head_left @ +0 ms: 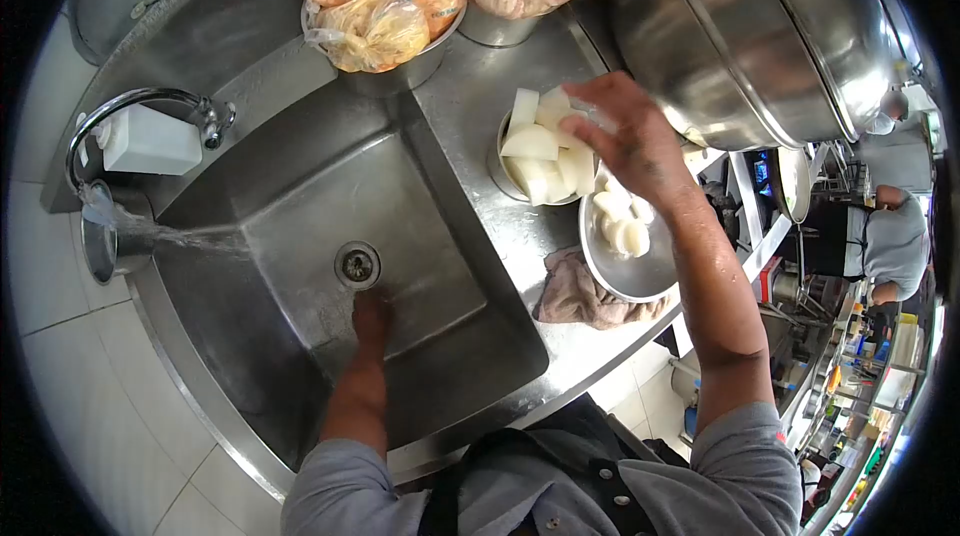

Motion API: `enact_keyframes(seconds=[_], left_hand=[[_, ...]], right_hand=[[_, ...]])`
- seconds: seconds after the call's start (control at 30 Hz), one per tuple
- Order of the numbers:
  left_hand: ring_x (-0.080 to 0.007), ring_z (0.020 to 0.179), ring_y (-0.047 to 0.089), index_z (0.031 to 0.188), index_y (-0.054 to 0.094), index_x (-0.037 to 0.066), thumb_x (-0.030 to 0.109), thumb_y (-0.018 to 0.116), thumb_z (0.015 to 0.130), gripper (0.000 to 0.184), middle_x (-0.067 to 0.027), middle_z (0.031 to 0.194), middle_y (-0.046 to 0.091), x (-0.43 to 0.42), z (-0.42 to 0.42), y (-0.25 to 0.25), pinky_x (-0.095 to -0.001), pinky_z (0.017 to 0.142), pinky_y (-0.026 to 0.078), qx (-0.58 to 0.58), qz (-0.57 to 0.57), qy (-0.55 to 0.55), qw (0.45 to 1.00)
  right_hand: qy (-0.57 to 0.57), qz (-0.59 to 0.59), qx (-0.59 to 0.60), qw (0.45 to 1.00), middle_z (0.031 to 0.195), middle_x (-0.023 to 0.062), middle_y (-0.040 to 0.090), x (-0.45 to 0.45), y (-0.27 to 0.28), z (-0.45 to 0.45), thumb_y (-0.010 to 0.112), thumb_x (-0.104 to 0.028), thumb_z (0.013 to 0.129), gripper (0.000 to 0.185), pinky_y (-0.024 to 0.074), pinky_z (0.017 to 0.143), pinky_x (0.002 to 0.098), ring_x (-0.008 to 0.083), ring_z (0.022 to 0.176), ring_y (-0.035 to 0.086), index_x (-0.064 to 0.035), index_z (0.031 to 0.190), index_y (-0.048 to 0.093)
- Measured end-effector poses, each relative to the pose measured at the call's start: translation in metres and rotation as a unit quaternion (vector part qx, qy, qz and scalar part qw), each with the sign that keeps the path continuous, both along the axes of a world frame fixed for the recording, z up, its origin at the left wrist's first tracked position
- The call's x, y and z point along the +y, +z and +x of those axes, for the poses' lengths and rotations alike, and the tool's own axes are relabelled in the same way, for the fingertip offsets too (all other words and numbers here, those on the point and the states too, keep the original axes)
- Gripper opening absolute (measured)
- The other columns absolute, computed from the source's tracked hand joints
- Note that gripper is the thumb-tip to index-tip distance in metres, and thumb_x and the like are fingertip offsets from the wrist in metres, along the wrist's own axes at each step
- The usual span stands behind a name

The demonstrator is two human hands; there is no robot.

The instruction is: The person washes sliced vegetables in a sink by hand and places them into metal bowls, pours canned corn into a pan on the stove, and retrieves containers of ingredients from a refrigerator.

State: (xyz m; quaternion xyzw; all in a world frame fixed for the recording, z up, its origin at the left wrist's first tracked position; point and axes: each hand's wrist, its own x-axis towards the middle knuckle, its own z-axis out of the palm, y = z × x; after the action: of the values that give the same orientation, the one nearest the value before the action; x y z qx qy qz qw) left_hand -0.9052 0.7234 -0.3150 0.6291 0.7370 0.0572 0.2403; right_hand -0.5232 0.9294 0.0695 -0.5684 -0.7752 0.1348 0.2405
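Observation:
Deep in the steel sink (pixel 300 186), my left hand (pixel 373 316) reaches down beside the drain (pixel 357 264); its fingers are hard to make out. My right hand (pixel 620 126) is over the right side of a metal pot of pale white chunks (pixel 530 143), its fingers spread and somewhat blurred, with nothing visible in them. Just below that hand, a metal bowl (pixel 655 271) holds several smaller white pieces (pixel 622 221). The bowl rests partly on a crumpled brown cloth (pixel 575 291) on the counter.
Water runs from the faucet (pixel 150 96) at a metal pot (pixel 130 231) on the sink's left edge. Bagged food (pixel 385 26) fills containers at the back. A large steel vessel (pixel 740 36) stands at the upper right. A person (pixel 890 241) is beyond the counter.

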Motion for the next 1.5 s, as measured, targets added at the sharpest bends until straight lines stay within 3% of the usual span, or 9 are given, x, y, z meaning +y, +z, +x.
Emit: enact_keyframes(seconds=[0.1, 0.2, 0.3, 0.57, 0.67, 0.93, 1.07, 1.3, 1.5], left_hand=[[-0.0374, 0.103, 0.055, 0.114, 0.056, 0.006, 0.021, 0.073, 0.074, 0.045, -0.0206, 0.111, 0.054, 0.0, -0.005, 0.013, -0.0459, 0.086, 0.046, 0.009, -0.02, 0.126, 0.992], [-0.0383, 0.103, 0.055, 0.114, 0.056, 0.004, 0.019, 0.073, 0.075, 0.046, -0.0222, 0.112, 0.054, -0.01, -0.012, -0.015, -0.0457, 0.088, 0.045, -0.029, -0.045, 0.144, 0.988], [-0.0381, 0.104, 0.055, 0.114, 0.055, 0.003, 0.019, 0.074, 0.074, 0.047, -0.0226, 0.113, 0.054, -0.01, 0.001, -0.018, -0.0453, 0.089, 0.045, -0.087, -0.034, 0.186, 0.978], [-0.0322, 0.096, 0.06, 0.106, 0.059, 0.002, 0.018, 0.073, 0.07, 0.042, -0.0178, 0.096, 0.063, 0.001, -0.002, -0.013, -0.0421, 0.08, 0.047, -0.051, -0.031, 0.13, 0.99], [-0.0267, 0.091, 0.06, 0.101, 0.058, 0.003, 0.016, 0.074, 0.068, 0.039, -0.0146, 0.09, 0.062, 0.015, -0.005, -0.002, -0.0362, 0.078, 0.047, -0.169, -0.036, 0.246, 0.954], [-0.015, 0.088, 0.055, 0.1, 0.054, 0.001, 0.016, 0.074, 0.076, 0.035, -0.0077, 0.093, 0.057, 0.074, 0.072, 0.215, -0.03, 0.077, 0.045, -0.563, 0.164, 0.051, 0.809], [-0.0213, 0.077, 0.059, 0.1, 0.054, 0.003, 0.026, 0.043, 0.098, 0.025, -0.0112, 0.086, 0.06, 0.096, 0.151, 0.298, -0.0329, 0.07, 0.047, -0.515, 0.21, -0.031, 0.831], [-0.0186, 0.087, 0.056, 0.103, 0.055, 0.001, 0.021, 0.047, 0.098, 0.022, -0.009, 0.095, 0.06, 0.166, 0.235, 0.367, -0.0315, 0.079, 0.045, -0.438, 0.403, -0.016, 0.803], [-0.0265, 0.096, 0.058, 0.099, 0.059, 0.003, 0.017, 0.049, 0.094, 0.018, -0.0134, 0.099, 0.06, 0.226, 0.243, 0.334, -0.0349, 0.083, 0.045, -0.305, 0.36, -0.107, 0.875]], right_hand=[[-0.103, -0.08, 0.214, 0.968, 0.107, 0.0158, 0.058, -0.006, 0.017, -0.003, 0.063, -0.016, 0.085, 0.03, 0.0468, 0.083, 0.035, 0.0279, 0.094, 0.059, -0.0033, 0.112, 0.06], [-0.048, -0.112, 0.196, 0.973, 0.11, 0.0181, 0.056, -0.004, 0.016, 0.0, 0.057, -0.006, 0.082, 0.035, 0.0441, 0.09, 0.0379, 0.0321, 0.103, 0.055, -0.0026, 0.117, 0.054], [0.031, -0.005, -0.082, 0.996, 0.114, 0.0188, 0.053, -0.016, 0.023, -0.025, 0.054, -0.001, 0.078, 0.043, 0.0413, 0.096, 0.0407, 0.0344, 0.11, 0.05, -0.0043, 0.12, 0.05], [-0.039, 0.046, -0.067, 0.996, 0.124, 0.0203, 0.048, -0.042, 0.006, -0.03, 0.066, -0.007, 0.078, 0.05, 0.0419, 0.095, 0.0418, 0.0368, 0.116, 0.046, -0.0061, 0.125, 0.05], [-0.144, 0.043, -0.005, 0.989, 0.116, 0.0197, 0.053, -0.075, -0.001, -0.046, 0.069, -0.01, 0.078, 0.049, 0.0436, 0.09, 0.0415, 0.0371, 0.107, 0.051, -0.0037, 0.123, 0.05], [-0.009, -0.124, 0.292, 0.948, 0.124, 0.0257, 0.045, -0.14, -0.046, -0.14, 0.053, -0.027, 0.093, 0.05, 0.0346, 0.1, 0.0436, 0.0398, 0.114, 0.045, 0.0024, 0.131, 0.04], [-0.056, -0.009, 0.362, 0.93, 0.119, 0.0252, 0.047, -0.138, -0.048, -0.134, 0.043, -0.019, 0.096, 0.037, 0.0357, 0.097, 0.0415, 0.0383, 0.112, 0.047, 0.0024, 0.126, 0.044], [-0.247, 0.0, 0.5, 0.83, 0.085, 0.004, 0.056, -0.084, -0.034, -0.04, 0.041, -0.03, 0.1, 0.037, 0.0421, 0.062, 0.0223, 0.0083, 0.071, 0.051, 0.0022, 0.117, 0.048], [-0.245, 0.169, 0.33, 0.896, 0.095, 0.0173, 0.061, -0.007, -0.077, 0.003, 0.04, -0.021, 0.099, 0.031, 0.047, 0.074, 0.0398, 0.0324, 0.08, 0.059, 0.0036, 0.112, 0.053]])
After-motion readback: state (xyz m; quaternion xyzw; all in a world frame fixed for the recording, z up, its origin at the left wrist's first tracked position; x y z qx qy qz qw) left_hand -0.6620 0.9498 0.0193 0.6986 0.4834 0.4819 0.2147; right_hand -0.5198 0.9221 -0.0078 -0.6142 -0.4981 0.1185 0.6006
